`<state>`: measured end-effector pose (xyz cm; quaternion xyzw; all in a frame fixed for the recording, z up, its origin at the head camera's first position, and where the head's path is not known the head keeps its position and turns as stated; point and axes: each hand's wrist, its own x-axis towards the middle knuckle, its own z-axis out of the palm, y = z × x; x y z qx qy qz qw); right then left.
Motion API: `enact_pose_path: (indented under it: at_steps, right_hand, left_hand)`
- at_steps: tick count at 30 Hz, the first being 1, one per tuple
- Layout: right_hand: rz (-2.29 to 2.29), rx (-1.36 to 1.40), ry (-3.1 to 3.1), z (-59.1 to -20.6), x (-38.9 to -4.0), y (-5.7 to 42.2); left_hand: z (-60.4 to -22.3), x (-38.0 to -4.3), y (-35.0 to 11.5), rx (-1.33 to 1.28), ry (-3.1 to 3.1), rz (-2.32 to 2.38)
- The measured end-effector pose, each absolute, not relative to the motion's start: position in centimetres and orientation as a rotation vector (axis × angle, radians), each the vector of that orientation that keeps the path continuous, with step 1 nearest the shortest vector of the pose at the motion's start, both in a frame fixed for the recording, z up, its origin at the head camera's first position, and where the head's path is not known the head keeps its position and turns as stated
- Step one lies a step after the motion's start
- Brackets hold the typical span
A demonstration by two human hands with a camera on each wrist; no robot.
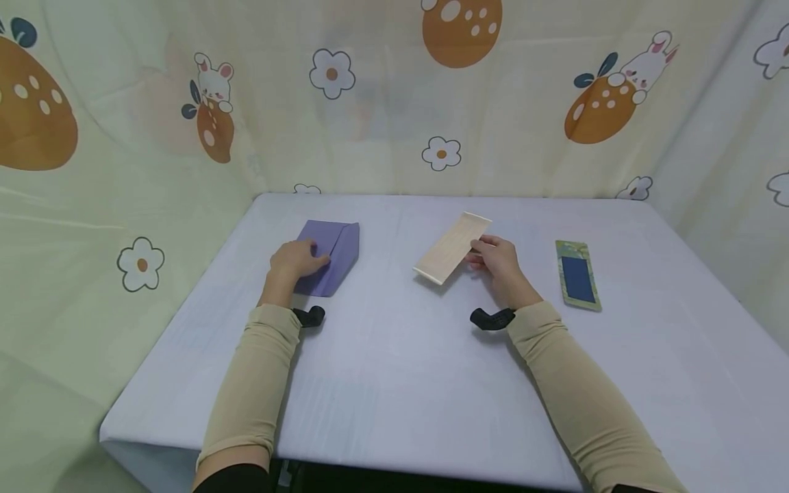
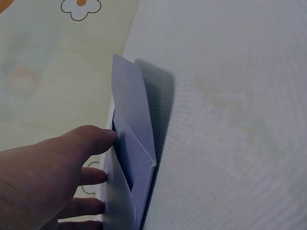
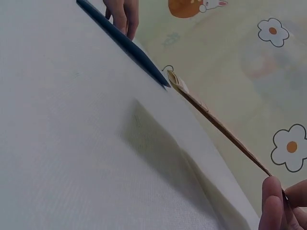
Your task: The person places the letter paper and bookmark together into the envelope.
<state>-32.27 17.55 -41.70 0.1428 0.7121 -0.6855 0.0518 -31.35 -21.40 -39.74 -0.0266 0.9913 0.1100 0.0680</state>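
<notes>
In the head view my left hand [image 1: 294, 261] is on a purple envelope [image 1: 339, 257] at the table's left, thumb and fingers bent against it. The left wrist view shows the envelope [image 2: 139, 139] bulging apart at its mouth beside the thumb, with its flap spread away. My right hand [image 1: 501, 263] pinches the right edge of a flat, pale wood-grained strip [image 1: 453, 248], held tilted above the table. Side-on in the right wrist view, the strip [image 3: 225, 132] looks thin, with a curled far end, and casts a shadow below it.
A green patterned card or packet [image 1: 578, 274] with a dark blue rectangle lies at the right of the table. The white-covered table [image 1: 382, 383] meets a printed curtain [image 1: 382, 123] behind and on both sides. Black wrist camera mounts [image 1: 492, 319] stick out at both cuffs.
</notes>
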Motion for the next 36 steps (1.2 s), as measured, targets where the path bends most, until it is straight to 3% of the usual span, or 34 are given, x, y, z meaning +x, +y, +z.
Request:
enact_pose_path:
  at_steps: [36]
  right_hand:
    - [-2.183,0.405,1.989,-40.0,-31.1,16.1]
  left_hand:
    - [-39.3,-31.2,-21.4,-0.073,2.964,0.335]
